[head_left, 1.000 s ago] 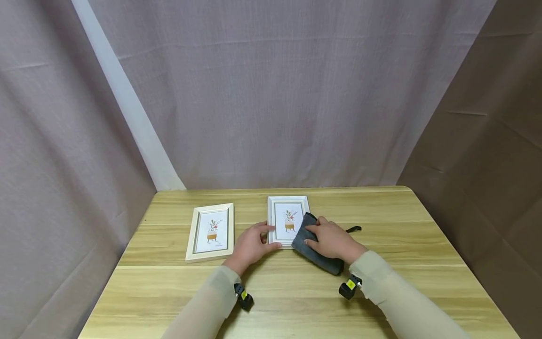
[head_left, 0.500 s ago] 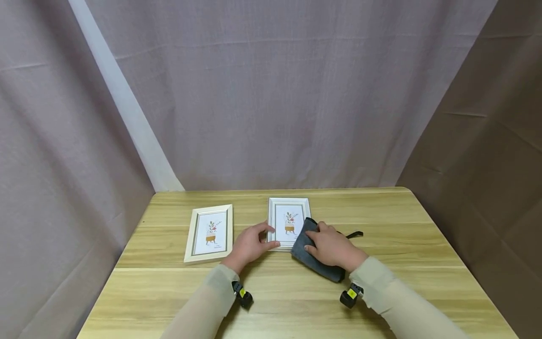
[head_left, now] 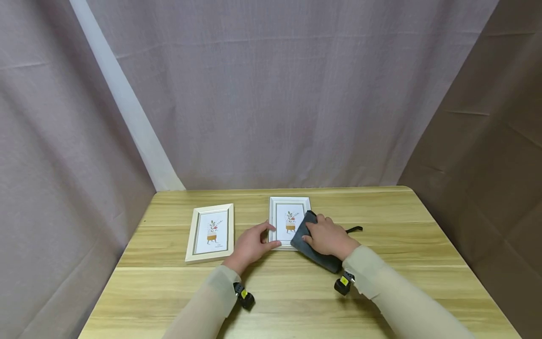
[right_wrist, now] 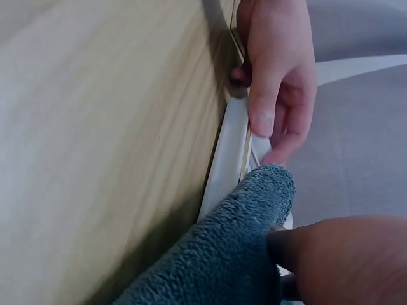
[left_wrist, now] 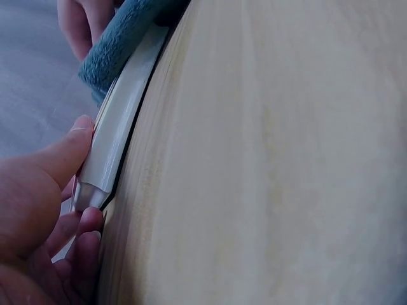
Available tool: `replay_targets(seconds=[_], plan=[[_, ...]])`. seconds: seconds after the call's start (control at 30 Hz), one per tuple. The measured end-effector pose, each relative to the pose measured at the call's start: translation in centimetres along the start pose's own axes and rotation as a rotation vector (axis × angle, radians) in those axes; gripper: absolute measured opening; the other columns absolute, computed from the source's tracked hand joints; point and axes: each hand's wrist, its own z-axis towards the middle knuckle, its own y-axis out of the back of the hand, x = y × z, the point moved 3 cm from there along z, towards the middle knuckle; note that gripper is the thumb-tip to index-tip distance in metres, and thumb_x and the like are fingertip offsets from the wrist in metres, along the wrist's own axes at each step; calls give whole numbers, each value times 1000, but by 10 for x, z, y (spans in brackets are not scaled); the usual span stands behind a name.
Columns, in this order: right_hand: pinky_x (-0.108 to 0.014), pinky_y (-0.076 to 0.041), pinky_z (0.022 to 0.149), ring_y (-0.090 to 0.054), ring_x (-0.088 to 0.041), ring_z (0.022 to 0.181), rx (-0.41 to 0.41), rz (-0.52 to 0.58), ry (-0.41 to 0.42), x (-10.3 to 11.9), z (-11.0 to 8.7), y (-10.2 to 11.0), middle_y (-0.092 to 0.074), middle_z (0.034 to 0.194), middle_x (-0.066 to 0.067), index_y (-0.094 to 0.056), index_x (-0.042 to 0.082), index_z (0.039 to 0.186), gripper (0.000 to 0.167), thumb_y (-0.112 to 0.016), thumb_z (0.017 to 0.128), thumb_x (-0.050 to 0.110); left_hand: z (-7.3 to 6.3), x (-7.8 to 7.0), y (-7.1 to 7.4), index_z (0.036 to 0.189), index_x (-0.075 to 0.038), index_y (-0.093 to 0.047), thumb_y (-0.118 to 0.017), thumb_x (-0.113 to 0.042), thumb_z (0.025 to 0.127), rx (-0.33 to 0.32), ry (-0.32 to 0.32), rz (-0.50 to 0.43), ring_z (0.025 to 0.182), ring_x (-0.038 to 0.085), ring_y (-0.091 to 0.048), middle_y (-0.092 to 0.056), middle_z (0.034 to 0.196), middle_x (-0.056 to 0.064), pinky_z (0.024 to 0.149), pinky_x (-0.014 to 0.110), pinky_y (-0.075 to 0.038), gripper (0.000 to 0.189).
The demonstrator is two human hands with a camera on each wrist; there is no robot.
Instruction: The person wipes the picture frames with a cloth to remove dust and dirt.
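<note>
A white picture frame [head_left: 290, 200] with a potted-plant print lies face up on the table. My left hand [head_left: 252, 243] holds its lower left corner, thumb on the front edge and fingers along the side, as the left wrist view shows up close. A folded grey-blue towel [right_wrist: 219, 238] with a dark loop covers the frame's lower right part. My right hand [head_left: 328, 237] grips this towel from above and presses it on the frame. In the right wrist view the towel's rolled edge hides much of the frame's face.
A cream picture frame [head_left: 230, 230] with a similar print lies to the left of my left hand. The wooden table [head_left: 296, 301] ends at a grey curtain [head_left: 271, 103] behind and brown cloth [head_left: 487, 165] on the right.
My right hand and the towel slid slightly towards me, then back up and a little left across the frame's lower right. My left hand stays on the frame's corner.
</note>
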Motion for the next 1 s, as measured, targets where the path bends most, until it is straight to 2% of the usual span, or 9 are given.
replay_targets(seconds=[0.2, 0.33, 0.4, 0.5, 0.57, 0.63, 0.87, 1.0], plan=[[-65, -56, 99, -57, -53, 132, -2, -10, -36, -5, 20, 2, -50, 153, -35, -59, 2, 157, 57, -66, 112, 36, 1, 1, 0, 133, -27, -74, -84, -52, 97, -10, -4, -9, 68, 10, -51, -59, 79, -7, 64, 32, -44, 45], [-66, -56, 99, -56, -54, 133, -18, -22, -40, -8, 30, 5, -50, 152, -36, -59, 1, 156, 55, -68, 111, 32, 2, 1, 0, 135, -27, -73, -84, -52, 97, -10, -2, -11, 69, 11, -52, -59, 79, -7, 65, 33, -46, 47], [-66, -55, 100, -56, -55, 132, -26, -29, -34, -9, 34, 5, -51, 152, -36, -59, 0, 156, 55, -67, 112, 32, 2, 0, 1, 143, -26, -70, -84, -52, 97, -7, 10, -9, 71, 11, -53, -60, 80, -7, 70, 36, -50, 55], [-65, -55, 101, -55, -54, 133, -27, -31, -29, -13, 40, 4, -50, 153, -36, -58, -1, 157, 56, -65, 113, 32, 1, 0, 1, 159, -23, -59, -84, -54, 96, 4, 40, -13, 73, 9, -58, -62, 81, -9, 86, 42, -55, 75], [-65, -54, 103, -53, -54, 136, -27, -16, -34, -17, 44, 3, -48, 156, -36, -56, 0, 159, 56, -64, 113, 32, 1, 1, 0, 166, -20, -50, -84, -56, 95, 13, 62, -17, 74, 7, -60, -64, 80, -11, 94, 45, -55, 87], [-65, -53, 104, -52, -54, 138, -31, -5, -38, -21, 48, 1, -46, 158, -35, -55, 1, 160, 56, -62, 114, 32, 1, 2, -1, 169, -18, -46, -84, -57, 94, 18, 76, -27, 73, 6, -62, -65, 79, -11, 97, 46, -55, 92], [-67, -48, 111, -44, -56, 145, -61, 6, -20, -34, 60, -3, -40, 166, -32, -54, 5, 162, 55, -59, 115, 33, 0, 5, -3, 169, -19, -45, -84, -59, 93, 27, 91, -30, 72, 5, -62, -65, 78, -13, 87, 40, -55, 94], [-68, -48, 110, -42, -55, 146, -85, 0, 1, -39, 62, -2, -41, 167, -30, -56, 5, 161, 55, -59, 115, 34, -3, 4, -3, 170, -20, -45, -84, -60, 93, 39, 98, -31, 73, 4, -63, -66, 78, -13, 87, 39, -55, 94]])
